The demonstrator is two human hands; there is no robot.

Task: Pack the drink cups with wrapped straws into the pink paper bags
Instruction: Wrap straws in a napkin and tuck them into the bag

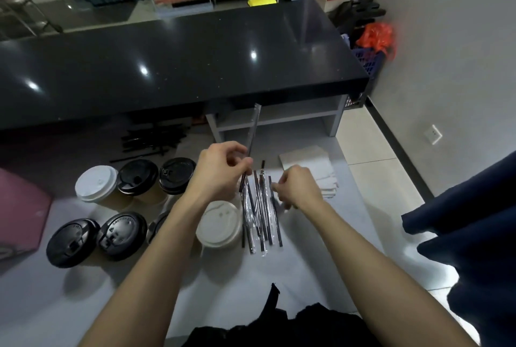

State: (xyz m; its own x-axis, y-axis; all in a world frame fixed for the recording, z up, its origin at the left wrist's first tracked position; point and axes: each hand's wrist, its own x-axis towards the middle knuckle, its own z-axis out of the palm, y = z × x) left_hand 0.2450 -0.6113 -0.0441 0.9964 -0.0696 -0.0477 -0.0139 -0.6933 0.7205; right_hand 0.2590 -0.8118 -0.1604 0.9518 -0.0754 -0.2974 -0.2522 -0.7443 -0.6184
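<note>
Between curled fingers (245, 163), crinkly film-wrapped straw (254, 128)

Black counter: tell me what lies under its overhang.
Under the black counter, loose black straws lie in shadow, beside a grey shelf unit. Anything deeper is too dark to see.

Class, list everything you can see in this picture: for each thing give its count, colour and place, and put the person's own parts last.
Black-lidded cups: five at least, one half hidden by the left forearm; left on the grey worktop.
White-lidded cups: two; one back left, one beside the straws.
Wrapped straws: a bundle, dark in clear wrap; centre of worktop.
Loose dark straws: a pile; under the black counter.
Pink paper bag: one; far left edge.
White folded cloth: one; right of the straws.
Left hand: lifts one wrapped straw upright.
Right hand: fingers pinch a straw in the bundle.
</note>
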